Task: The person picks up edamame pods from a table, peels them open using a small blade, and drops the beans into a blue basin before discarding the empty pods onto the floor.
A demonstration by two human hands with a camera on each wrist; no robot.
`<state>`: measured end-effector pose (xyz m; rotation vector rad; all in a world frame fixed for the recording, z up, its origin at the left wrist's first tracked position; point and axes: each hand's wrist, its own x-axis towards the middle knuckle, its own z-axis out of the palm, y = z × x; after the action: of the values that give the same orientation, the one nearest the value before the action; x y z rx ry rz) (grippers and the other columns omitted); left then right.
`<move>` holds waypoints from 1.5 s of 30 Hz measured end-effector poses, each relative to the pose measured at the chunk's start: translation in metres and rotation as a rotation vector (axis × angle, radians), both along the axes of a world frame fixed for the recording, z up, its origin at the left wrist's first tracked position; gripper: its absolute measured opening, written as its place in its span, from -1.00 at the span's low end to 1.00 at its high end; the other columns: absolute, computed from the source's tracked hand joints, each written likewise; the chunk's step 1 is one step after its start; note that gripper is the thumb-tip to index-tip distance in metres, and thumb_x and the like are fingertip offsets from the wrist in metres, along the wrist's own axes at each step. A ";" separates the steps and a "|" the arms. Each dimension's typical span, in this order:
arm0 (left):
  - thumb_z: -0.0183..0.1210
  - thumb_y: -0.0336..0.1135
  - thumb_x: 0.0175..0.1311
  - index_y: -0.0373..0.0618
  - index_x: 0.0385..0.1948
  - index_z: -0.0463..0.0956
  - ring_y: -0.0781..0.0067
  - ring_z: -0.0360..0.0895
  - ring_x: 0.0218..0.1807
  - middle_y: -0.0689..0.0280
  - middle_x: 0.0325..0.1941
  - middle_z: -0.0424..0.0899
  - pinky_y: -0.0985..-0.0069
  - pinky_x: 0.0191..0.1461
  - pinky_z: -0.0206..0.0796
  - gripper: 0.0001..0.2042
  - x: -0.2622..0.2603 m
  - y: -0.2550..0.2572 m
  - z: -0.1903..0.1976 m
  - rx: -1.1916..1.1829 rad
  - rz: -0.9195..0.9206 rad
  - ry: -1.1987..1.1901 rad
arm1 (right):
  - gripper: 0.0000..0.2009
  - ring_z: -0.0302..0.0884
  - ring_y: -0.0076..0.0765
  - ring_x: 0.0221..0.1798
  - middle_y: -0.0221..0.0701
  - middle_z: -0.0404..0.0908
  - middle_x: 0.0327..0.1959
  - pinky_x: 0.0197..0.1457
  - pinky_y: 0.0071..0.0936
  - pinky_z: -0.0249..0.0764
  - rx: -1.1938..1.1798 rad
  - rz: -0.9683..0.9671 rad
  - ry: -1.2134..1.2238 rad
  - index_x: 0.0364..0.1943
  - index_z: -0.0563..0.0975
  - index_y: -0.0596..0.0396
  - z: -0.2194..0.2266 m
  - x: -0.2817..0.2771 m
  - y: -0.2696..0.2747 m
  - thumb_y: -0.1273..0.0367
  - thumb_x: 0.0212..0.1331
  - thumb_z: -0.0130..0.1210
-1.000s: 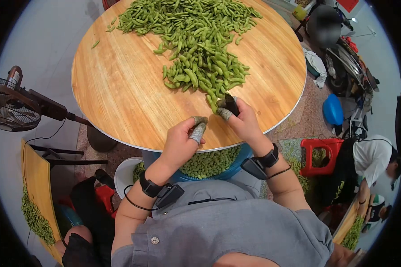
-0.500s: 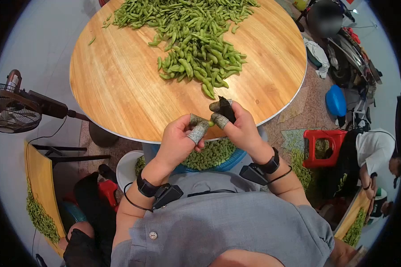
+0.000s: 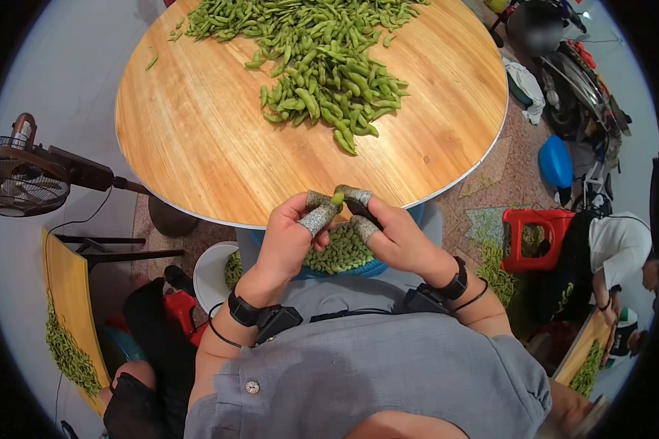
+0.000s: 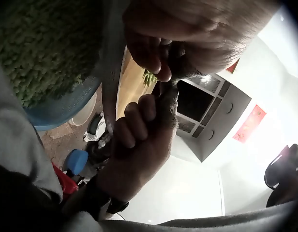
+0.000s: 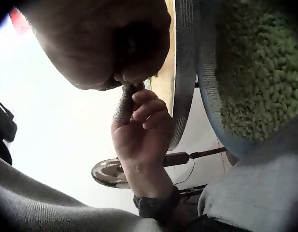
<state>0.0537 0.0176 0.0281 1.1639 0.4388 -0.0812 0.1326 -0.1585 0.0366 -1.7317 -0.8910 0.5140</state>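
Observation:
My left hand (image 3: 289,230) pinches a green soybean pod (image 3: 337,198) between thumb and forefinger, near the table's front edge. Grey speckled tape wraps those two digits. Opposite it, my right hand (image 3: 403,238) has its taped forefinger right at the pod, with the taped thumb lower and apart. A flat black piece (image 3: 363,213) lies between that thumb and forefinger, mostly hidden. Both wrist views show the hands meeting at their fingertips, the pod hidden there. Beneath the hands, a blue basin (image 5: 214,108) holds many shelled green beans (image 3: 338,251).
A large heap of pods (image 3: 322,80) covers the far middle of the round wooden table (image 3: 190,139). A white bucket (image 3: 209,274) stands left of the basin, and a fan (image 3: 25,175) farther left. At right are a red stool (image 3: 516,241) and another person (image 3: 619,241).
Both hands have drawn back from the pods toward the table's front edge. A pod has come away from the heap and is now in the left hand. The right hand's thumb and forefinger have spread.

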 end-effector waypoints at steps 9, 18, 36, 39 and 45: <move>0.06 -0.49 0.15 -0.19 -0.30 0.48 0.55 0.44 -0.52 0.33 -0.51 0.52 0.56 -0.48 0.26 -0.90 -0.004 -0.002 -0.014 0.553 -0.124 -0.238 | -0.53 0.40 -0.51 0.05 -0.37 0.49 0.00 0.14 -0.56 0.30 -0.085 0.066 0.164 0.23 0.29 0.20 -0.004 0.003 -0.006 0.53 0.16 -0.16; 0.09 -0.46 0.18 -0.19 -0.32 0.47 0.44 0.44 -0.55 0.27 -0.53 0.52 0.53 -0.50 0.28 -0.92 -0.010 0.004 -0.008 0.672 -0.200 -0.305 | -0.52 0.43 -0.54 -0.25 -0.46 0.49 -0.21 -0.17 -0.56 0.42 0.088 0.075 0.633 0.24 0.28 0.09 -0.004 -0.001 -0.008 0.51 0.16 -0.18; 0.10 -0.48 0.11 -0.21 -0.36 0.38 0.25 0.44 -0.58 0.20 -0.53 0.50 0.46 -0.51 0.31 -0.90 -0.015 -0.004 -0.025 1.343 -0.154 -0.605 | -0.58 0.51 -0.58 -0.15 -0.40 0.57 -0.13 -0.07 -0.60 0.44 0.008 0.025 0.132 0.21 0.32 0.09 -0.025 -0.020 -0.011 0.50 0.24 -0.19; -0.02 -0.46 0.25 -0.19 -0.33 0.41 0.55 0.40 -0.58 0.36 -0.53 0.47 0.57 -0.53 0.29 -0.95 -0.027 -0.004 -0.022 0.092 -0.252 -0.007 | -0.58 0.46 -0.50 0.07 -0.31 0.56 -0.01 0.15 -0.53 0.36 -0.174 0.048 0.179 0.20 0.32 0.14 -0.022 -0.027 -0.019 0.46 0.22 -0.06; -0.12 -0.55 0.22 -0.23 -0.30 0.37 0.61 0.37 -0.58 0.39 -0.49 0.44 0.61 -0.51 0.30 -0.90 -0.033 -0.013 -0.025 0.319 -0.571 -0.005 | -0.73 0.54 -0.05 -0.34 -0.09 0.54 -0.39 -0.28 -0.35 0.45 -0.202 -0.124 0.072 -0.25 0.47 0.20 -0.037 -0.025 -0.017 0.35 -0.04 0.17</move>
<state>0.0210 0.0048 0.0036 1.5776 0.1028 -0.5177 0.1072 -0.1757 -0.0006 -1.9249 -0.6948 0.5964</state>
